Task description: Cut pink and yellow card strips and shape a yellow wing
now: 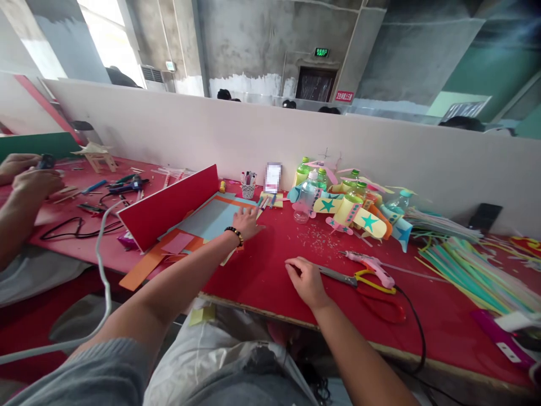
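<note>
Head view, looking down at a red table [262, 276] with both bare hands of one person over it. At the centre, the left hand [248, 224], a beaded bracelet at its wrist, reaches over the right edge of a pile of coloured paper. Its fingers are stretched out and slightly spread, gripping nothing visible; whether the tips touch the pens [273, 201] just beyond them cannot be told. The paper pile lies left of centre: a light blue sheet [213, 219] above, with a pink piece [177, 243] and an orange strip [146, 263] towards the lower left. Behind it slants an upright red board [173, 206].

Right of centre, near the table's front edge, the right hand [308, 282] rests with fingers loosely curled; whether they hold anything cannot be told. Scissors [362, 279] with yellow and red handles lie just right of it, below a pink glue gun [374, 268].

At upper centre stand a patterned pen cup [248, 190] and a phone [273, 177]. To their right, paper aeroplanes [344, 214] cluster among plastic bottles [303, 172]. Pastel strips [477, 270] fill the right side. At far left, a co-worker's hands [38, 181] hold a dark object [45, 162].
</note>
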`<control>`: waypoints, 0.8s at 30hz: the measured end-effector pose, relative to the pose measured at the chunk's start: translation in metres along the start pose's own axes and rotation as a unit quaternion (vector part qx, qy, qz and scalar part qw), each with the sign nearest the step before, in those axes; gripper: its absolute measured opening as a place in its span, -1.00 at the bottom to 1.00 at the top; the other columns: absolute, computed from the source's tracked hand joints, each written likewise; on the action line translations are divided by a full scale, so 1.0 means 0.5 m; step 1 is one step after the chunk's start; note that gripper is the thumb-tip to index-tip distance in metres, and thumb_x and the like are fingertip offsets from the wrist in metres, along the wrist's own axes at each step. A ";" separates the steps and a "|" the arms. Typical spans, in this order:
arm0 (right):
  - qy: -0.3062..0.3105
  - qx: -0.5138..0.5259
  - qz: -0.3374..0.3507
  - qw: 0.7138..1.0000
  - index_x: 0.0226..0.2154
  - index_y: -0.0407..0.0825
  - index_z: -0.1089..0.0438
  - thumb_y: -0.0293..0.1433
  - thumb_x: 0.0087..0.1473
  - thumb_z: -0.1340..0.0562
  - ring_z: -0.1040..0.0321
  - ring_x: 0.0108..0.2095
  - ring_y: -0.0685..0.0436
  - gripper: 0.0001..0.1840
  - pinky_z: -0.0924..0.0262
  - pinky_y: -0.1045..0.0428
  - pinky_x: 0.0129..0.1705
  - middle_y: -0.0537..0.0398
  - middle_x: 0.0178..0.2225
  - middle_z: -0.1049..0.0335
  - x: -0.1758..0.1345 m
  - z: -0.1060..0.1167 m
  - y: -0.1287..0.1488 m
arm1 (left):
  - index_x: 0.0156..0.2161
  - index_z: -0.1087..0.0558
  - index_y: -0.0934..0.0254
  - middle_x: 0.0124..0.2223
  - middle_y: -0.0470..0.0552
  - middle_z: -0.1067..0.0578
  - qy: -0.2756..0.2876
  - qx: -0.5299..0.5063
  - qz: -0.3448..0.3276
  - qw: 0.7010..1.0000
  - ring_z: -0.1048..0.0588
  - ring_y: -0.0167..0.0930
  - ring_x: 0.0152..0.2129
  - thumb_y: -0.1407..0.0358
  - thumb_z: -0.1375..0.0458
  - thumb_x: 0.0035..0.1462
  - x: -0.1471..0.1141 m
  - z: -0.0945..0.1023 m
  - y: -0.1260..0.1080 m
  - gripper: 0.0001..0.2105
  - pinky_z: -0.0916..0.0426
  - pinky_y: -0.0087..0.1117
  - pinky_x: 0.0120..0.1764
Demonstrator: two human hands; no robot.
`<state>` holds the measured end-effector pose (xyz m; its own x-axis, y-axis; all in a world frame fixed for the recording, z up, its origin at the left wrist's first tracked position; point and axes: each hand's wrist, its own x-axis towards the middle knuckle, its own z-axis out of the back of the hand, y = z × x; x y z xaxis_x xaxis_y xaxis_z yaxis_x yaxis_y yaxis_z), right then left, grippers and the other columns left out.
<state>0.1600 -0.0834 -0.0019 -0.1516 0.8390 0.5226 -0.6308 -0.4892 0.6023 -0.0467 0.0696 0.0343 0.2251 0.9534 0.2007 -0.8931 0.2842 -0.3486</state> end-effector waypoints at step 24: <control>-0.011 -0.031 0.012 0.999 -0.38 -0.02 -0.45 -0.42 0.14 -0.11 -0.41 -0.39 -0.13 -0.80 -0.29 -0.01 -0.28 0.01 -0.41 -0.48 -0.007 0.000 0.006 | -0.35 -0.48 0.30 -0.28 0.17 -0.53 -0.101 0.110 0.066 0.987 -0.47 -0.20 -0.30 0.29 0.04 0.18 -0.143 0.101 0.093 -0.74 -0.26 -0.25 -0.20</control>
<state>0.1584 -0.0877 -0.0018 -0.1506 0.8219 0.5494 -0.6730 -0.4923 0.5520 -0.1239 0.0095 0.0498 0.0383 0.9352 0.3521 -0.9775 0.1082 -0.1810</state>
